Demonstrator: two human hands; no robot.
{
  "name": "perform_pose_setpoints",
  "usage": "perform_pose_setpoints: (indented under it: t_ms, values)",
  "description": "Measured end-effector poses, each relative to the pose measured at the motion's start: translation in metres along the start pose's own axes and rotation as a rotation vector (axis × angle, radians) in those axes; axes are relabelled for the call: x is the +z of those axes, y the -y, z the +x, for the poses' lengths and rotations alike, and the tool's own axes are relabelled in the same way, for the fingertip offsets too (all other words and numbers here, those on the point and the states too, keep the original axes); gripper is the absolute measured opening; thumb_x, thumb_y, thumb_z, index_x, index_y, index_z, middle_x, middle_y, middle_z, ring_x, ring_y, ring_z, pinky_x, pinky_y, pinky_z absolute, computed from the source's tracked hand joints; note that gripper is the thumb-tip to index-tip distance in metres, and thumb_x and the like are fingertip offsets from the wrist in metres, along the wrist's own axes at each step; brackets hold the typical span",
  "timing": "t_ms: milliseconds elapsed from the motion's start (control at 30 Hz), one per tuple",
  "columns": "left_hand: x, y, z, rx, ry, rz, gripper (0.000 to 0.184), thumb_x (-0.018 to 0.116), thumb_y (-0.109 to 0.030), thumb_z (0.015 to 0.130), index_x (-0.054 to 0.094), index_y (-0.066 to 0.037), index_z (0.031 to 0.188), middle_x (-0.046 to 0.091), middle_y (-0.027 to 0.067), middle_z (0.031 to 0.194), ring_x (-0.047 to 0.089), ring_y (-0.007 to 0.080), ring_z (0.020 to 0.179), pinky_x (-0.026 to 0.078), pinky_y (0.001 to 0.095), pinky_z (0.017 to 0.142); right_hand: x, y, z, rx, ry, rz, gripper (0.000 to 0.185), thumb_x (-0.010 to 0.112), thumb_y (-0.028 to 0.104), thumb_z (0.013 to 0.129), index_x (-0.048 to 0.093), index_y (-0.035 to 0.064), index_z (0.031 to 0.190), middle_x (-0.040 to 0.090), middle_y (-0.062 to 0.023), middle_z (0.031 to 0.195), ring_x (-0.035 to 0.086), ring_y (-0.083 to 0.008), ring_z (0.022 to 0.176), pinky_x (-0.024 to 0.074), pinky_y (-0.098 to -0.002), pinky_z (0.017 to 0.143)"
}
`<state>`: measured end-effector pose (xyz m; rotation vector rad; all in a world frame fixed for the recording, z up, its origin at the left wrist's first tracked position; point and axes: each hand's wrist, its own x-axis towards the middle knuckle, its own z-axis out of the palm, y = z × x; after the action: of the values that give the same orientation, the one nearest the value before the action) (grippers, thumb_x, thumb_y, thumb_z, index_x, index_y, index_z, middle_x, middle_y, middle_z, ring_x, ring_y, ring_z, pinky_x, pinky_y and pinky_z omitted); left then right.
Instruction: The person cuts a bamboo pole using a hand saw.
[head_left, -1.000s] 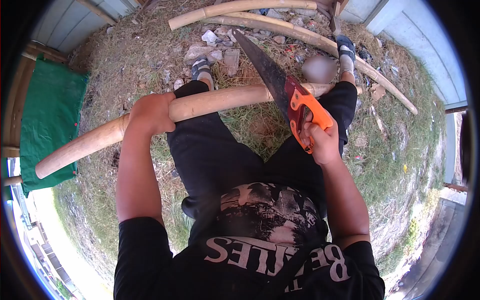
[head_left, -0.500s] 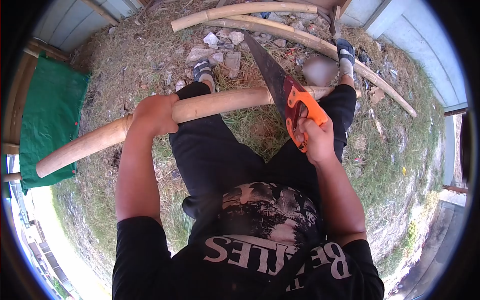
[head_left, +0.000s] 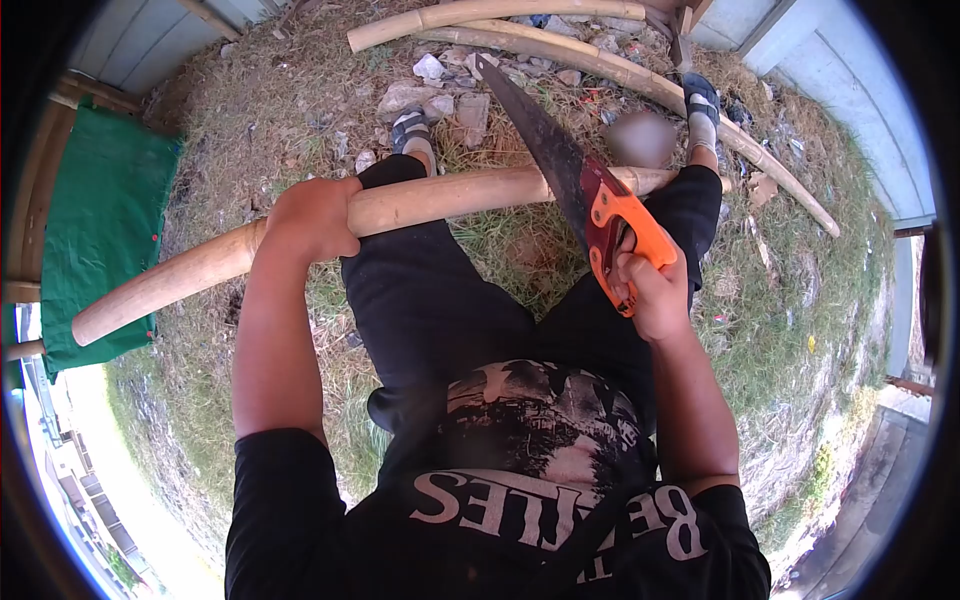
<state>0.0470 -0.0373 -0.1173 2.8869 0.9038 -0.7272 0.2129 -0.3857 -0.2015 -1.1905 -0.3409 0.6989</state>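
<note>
A thick bamboo pole [head_left: 450, 195] lies across my thighs, its near end sticking out to the left. My left hand [head_left: 312, 220] is wrapped round it beside my left knee. In my right hand [head_left: 648, 285] is the orange handle of a hand saw [head_left: 545, 125], fingers closed through the grip. The dark blade crosses the pole between my knees, with its tip pointing up and left beyond it. Whether the teeth have cut into the bamboo is hidden.
More bamboo poles [head_left: 500, 12] lie on the ground ahead, one curving past my right foot. Stones [head_left: 405, 98] and litter lie near my left foot. A green sheet [head_left: 105, 230] hangs at the left; pale wall panels [head_left: 850, 110] stand at the right.
The saw went up and left along its blade line, then back down and right with my right hand. My left hand keeps its hold on the pole. The view has shifted slightly.
</note>
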Motion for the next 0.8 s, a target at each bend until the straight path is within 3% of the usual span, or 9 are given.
perform_pose_setpoints:
  t_ms: [567,800]
  values:
    - [-0.001,0.000,0.001,-0.024,0.014,-0.014,0.063,0.078,-0.016,0.059,0.068,-0.016,0.122,0.074,0.0156,0.103,0.070,0.0354,0.102,0.056,0.0464,0.089,-0.008,0.021,-0.056,0.043,-0.053,-0.057,0.018,0.051,-0.006,0.085,0.051,0.0007,0.102,0.056,-0.0041,0.070,0.052,-0.0092,0.051,0.0419,-0.0239,0.045]
    - [-0.003,0.005,0.005,0.017,0.016,-0.004,0.066,0.079,-0.017,0.059,0.068,-0.016,0.124,0.074,0.0151,0.105,0.071,0.0355,0.101,0.057,0.0460,0.090,-0.024,0.034,-0.087,0.066,-0.026,-0.129,0.009,0.055,0.000,0.085,0.053,0.0019,0.094,0.055,-0.0043,0.067,0.051,-0.0094,0.049,0.0429,-0.0245,0.046]
